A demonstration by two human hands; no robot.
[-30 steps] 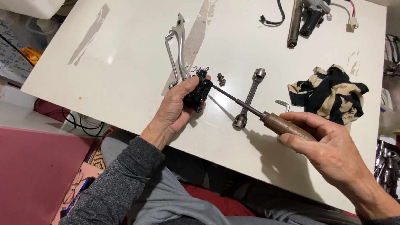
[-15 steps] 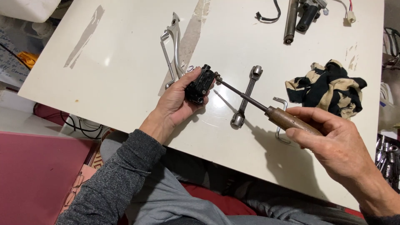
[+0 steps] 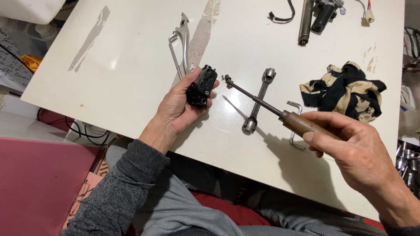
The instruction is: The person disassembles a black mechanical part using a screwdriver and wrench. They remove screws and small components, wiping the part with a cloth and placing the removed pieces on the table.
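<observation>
head view: the left hand (image 3: 177, 107) is wrapped around a small black part (image 3: 201, 86), lifting it just above the white table (image 3: 131, 57), thumb on its near side and fingers behind. the right hand (image 3: 358, 150) grips the wooden handle of a screwdriver (image 3: 280, 114) firmly; its shaft slants up and left, and a small screw (image 3: 227, 79) sits at its tip, just beside the part but apart from it. a socket wrench (image 3: 259, 99) lies under the shaft. a hex key (image 3: 297, 126) lies by the handle. a silver lever (image 3: 181, 41) rests behind the left hand. a black and tan rag (image 3: 345, 89) lies to the right.
</observation>
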